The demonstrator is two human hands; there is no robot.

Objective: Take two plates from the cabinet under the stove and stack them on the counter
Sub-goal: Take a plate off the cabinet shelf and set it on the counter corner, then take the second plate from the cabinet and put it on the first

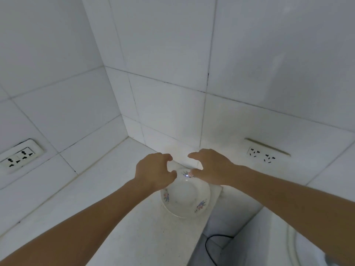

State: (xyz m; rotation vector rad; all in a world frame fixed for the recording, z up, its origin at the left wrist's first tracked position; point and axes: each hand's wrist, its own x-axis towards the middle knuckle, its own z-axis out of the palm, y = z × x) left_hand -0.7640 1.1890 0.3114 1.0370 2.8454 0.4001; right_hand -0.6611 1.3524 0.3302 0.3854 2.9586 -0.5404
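Observation:
A white plate (185, 196) with small blue and pink flower prints lies on the white counter (123, 223), close to the tiled corner. Whether a second plate lies under it I cannot tell. My left hand (154, 170) hovers over the plate's far left rim with the fingers curled and apart, holding nothing. My right hand (210, 167) hovers over the far right rim, fingers spread, its thumb near the rim; contact is unclear. Both forearms reach in from the bottom of the frame. The cabinet under the stove is out of view.
White tiled walls meet in a corner behind the plate. A wall socket (20, 157) sits on the left wall, another socket (264, 155) on the right wall. The counter drops off at its right edge, where a black cable (210, 244) runs. A white rounded object (299, 252) is at bottom right.

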